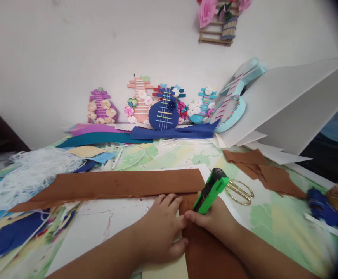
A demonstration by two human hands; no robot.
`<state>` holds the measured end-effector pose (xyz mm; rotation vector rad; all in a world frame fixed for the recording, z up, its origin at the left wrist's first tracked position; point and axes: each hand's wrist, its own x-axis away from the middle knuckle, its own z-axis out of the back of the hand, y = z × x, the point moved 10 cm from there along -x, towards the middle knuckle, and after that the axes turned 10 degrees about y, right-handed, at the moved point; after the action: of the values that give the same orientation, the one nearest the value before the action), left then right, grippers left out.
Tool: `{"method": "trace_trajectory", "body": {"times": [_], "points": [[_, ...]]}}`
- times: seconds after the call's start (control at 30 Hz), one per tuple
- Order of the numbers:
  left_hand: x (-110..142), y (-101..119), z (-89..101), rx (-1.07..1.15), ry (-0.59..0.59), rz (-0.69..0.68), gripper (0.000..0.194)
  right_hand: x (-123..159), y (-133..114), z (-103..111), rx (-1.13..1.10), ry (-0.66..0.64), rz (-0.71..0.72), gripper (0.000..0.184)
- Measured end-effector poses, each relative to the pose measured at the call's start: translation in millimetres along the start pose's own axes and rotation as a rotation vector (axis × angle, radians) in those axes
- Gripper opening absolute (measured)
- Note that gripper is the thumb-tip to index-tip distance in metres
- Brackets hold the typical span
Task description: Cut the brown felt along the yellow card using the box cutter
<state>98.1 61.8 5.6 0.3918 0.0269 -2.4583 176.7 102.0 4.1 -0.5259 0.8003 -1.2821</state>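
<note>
Cutter [212,192], green, in right hand [217,217], fingers wrapped round it, over near brown sheet [208,252]. Left hand [163,228] flat, fingers slightly spread, gripping nothing, resting on pale strip [165,270] and sheet edge. Far brown strip [128,182] lies crosswise, looks already cut; near sheet apparently unfinished.

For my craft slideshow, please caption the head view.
Left hand resting on a pale strip, right hand gripping a green-and-black tool over brown material, with colorful lute-shaped crafts behind.
</note>
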Motion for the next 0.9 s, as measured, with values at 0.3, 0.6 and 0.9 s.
{"method": "trace_trajectory", "body": {"times": [0.3,0.6,0.9], "points": [[0.3,0.9,2.1,-0.038,-0.007,0.007,0.041,-3.4,8.2,3.7,-0.041,0.035,-0.061,0.028],[-0.4,2.1,2.0,-0.036,-0.008,0.012,0.041,-1.6,3.0,11.5,-0.125,0.093,-0.042,0.024],[-1.8,2.7,4.3,-0.02,0.009,0.003,0.024,5.7,17.5,-15.9,-0.32,-0.239,-0.249,0.048]]}}
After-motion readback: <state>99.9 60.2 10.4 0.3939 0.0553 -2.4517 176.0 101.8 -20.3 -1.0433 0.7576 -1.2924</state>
